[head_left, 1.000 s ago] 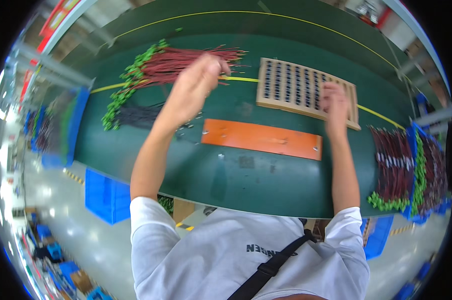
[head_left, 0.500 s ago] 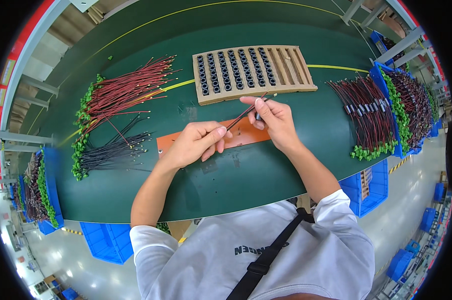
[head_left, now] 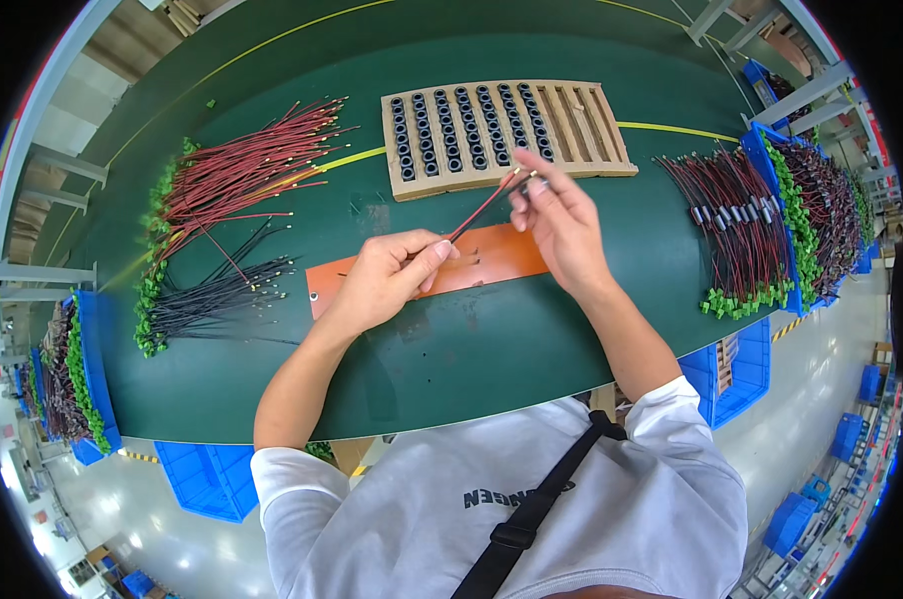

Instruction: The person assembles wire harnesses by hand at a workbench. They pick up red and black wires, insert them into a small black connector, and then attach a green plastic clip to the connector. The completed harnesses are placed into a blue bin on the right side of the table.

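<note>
My left hand (head_left: pixel 394 272) is closed, with thumb and forefinger pinching a red wire and a black wire (head_left: pixel 483 208) that slant up to the right. Their bare tips reach the fingers of my right hand (head_left: pixel 569 225). That hand has its forefinger stretched past the tips. A small dark cylinder (head_left: pixel 536 187), like the ring cores in the tray, sits between its thumb and fingers, partly hidden. Beneath both hands lies an orange strip (head_left: pixel 501 258) on the green table. Beyond them stands a cardboard tray (head_left: pixel 611 160) with rows of black ring cores (head_left: pixel 456 130).
At left lie red wires (head_left: pixel 262 160) and black wires (head_left: pixel 222 295) with green connectors (head_left: pixel 152 290). Finished-looking wire bundles with dark cylinders (head_left: pixel 731 215) lie at right, beside a filled blue bin (head_left: pixel 771 150). Another blue bin (head_left: pixel 207 479) is below the table's front edge.
My right hand has risen slightly, and its forefinger has stretched out at the wire tips. The red and black wires now tilt up more steeply from my left hand.
</note>
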Motion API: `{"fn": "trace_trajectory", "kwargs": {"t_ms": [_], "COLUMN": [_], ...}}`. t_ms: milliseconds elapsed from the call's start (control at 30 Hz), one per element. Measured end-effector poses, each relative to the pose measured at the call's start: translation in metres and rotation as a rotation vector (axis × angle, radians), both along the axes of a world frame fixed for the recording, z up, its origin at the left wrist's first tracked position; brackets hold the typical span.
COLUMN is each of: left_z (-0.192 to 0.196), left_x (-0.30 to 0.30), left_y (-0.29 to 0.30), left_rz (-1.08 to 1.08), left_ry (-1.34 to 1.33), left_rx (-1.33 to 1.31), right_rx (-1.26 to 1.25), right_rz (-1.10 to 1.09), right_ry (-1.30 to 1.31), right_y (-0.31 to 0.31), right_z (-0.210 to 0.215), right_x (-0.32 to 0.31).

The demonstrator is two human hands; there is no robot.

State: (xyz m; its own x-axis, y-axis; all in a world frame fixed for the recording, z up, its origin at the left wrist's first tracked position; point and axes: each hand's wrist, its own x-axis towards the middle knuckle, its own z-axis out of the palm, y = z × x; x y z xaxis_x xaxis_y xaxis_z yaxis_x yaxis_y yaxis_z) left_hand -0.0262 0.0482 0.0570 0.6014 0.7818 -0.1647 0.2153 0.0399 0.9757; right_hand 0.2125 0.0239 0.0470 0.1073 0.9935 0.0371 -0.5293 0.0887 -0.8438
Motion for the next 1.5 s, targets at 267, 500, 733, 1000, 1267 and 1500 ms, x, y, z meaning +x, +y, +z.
{"fn": "trace_trajectory", "kwargs": {"t_ms": [267, 500, 733, 1000, 1267, 1500], "left_z": [0.002, -0.001, 0.000, 0.007, 0.004, -0.002], "left_x": [0.004, 0.004, 0.004, 0.001, -0.003, -0.003], "left_y": [-0.005, -0.004, -0.005, -0.004, -0.001, 0.001], "left_rz": [0.021, 0.048, 0.011, -0.067, -0.080, -0.103], "left_ry": [0.085, 0.143, 0.139, 0.162, 0.068, 0.045], "left_rx": [0.190, 0.339, 0.386, 0.281, 0.141, 0.158], "right_rx": [0.073, 0.083, 0.072, 0.049, 0.052, 0.032], "right_rz": [-0.045, -0.061, -0.063, 0.002, 0.075, 0.114], "right_ry": [-0.003, -0.088, -0.121, -0.173, -0.107, -0.190], "right_y": [0.003, 0.003, 0.002, 0.001, 0.001, -0.001], "right_z": [-0.007, -0.006, -0.004, -0.006, -0.005, -0.006], "right_x": [0.016, 0.017, 0.014, 0.015, 0.019, 0.019]}}
